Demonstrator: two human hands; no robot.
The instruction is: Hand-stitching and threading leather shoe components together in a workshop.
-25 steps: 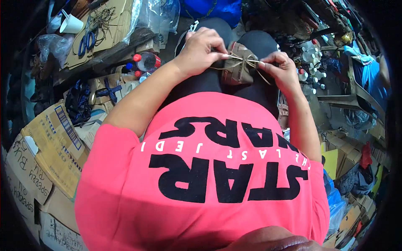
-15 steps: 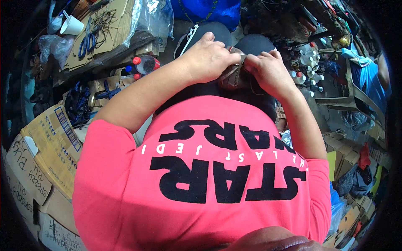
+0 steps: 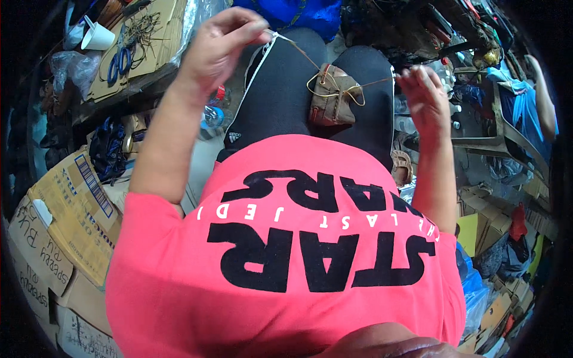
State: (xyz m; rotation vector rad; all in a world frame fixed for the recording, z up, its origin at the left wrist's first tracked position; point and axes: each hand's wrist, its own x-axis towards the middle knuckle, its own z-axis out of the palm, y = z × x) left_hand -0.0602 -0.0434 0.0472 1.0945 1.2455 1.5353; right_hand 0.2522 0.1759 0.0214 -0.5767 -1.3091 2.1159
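A small brown shoe (image 3: pixel 325 112) rests between my thighs, its toe and sole hard to make out. From its seam a thin cord (image 3: pixel 308 56) runs out to both sides, with a pale loop of it lying over the shoe. My left hand (image 3: pixel 219 51) is raised out to the left, fingertips pinched on one end of the cord. Out to the right, my right hand (image 3: pixel 428 98) pinches the other end, fingers slightly blurred. Both stretches of cord look taut.
At the left, blue-handled scissors (image 3: pixel 120 62) and a white cup (image 3: pixel 98 37) lie on cardboard. Cardboard boxes (image 3: pixel 71 197) stack at the lower left. Several bottles (image 3: pixel 406 124) stand right of my legs, near a chair frame (image 3: pixel 501 122). Another brown shoe (image 3: pixel 401 167) lies beside my right hip.
My hands were close together at the shoe. They have swung apart to the two sides, drawing the cord out, and the shoe is now uncovered on my lap.
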